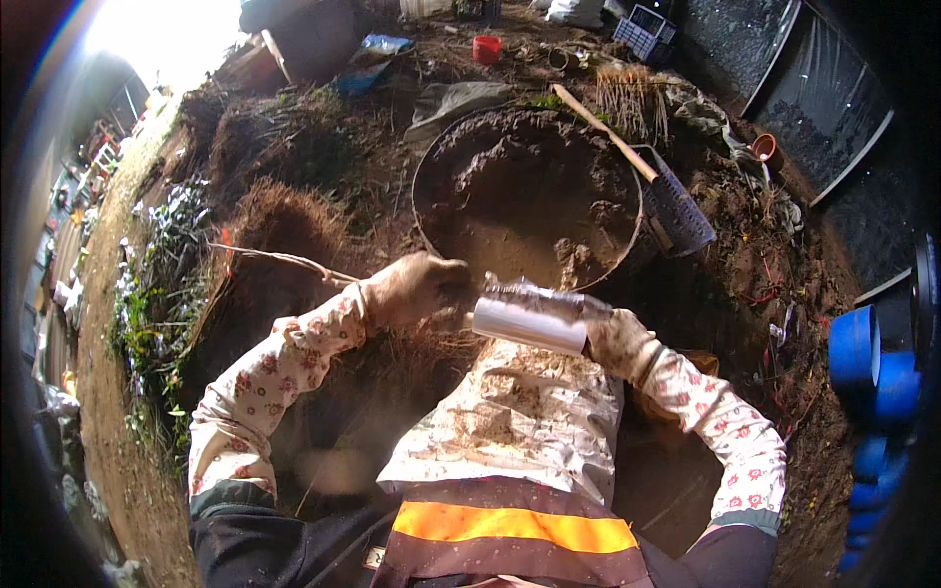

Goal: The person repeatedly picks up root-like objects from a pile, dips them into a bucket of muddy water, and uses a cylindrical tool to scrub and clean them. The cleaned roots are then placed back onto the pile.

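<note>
My left hand (417,291) is curled closed around a thin woody stem (284,259), which sticks out to the left past my wrist. Part of the stem is hidden behind the hand and cuff. In my right hand (619,341) is a roll of clear plastic film (529,323), gripped at its right end. A loose, crumpled edge of film stands along the top of the roll. The roll's left end is close to my left fingers. Below it, a soiled white plastic sheet (534,416) covers my lap.
Just ahead is a wide round tub (417,196) of wet mud. A long-handled shovel (681,211) leans at its right rim. Brown bundled roots (284,220) lie left. Blue round containers (855,345) stand far right; a red bucket (486,49) and crate (644,34) are farther back.
</note>
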{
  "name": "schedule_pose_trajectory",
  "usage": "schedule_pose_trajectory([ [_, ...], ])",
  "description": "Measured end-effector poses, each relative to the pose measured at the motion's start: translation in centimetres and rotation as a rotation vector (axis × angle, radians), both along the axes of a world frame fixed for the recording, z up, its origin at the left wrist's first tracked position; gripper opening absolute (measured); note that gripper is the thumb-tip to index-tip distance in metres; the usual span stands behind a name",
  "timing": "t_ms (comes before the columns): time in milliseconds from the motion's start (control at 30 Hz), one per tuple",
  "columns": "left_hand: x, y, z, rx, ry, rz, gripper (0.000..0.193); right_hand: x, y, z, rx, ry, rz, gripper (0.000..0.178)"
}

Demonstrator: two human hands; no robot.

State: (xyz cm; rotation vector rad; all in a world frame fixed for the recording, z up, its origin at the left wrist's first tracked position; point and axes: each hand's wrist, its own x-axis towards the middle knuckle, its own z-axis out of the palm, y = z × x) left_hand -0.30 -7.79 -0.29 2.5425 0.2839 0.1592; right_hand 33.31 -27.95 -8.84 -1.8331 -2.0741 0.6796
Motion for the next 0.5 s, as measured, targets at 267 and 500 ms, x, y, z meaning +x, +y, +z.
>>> schedule_pose_trajectory([
  [267,3.7,-3.0,4.6,0.089,0.269,0.127,0.030,-3.4,2.4,18.8,0.935,-0.476,0.483,0.035],
  [500,2.8,-6.2,3.9,-0.205,-0.192,0.151,0.014,0.6,7.9,8.7,0.043,0.056,0.094,0.037],
])
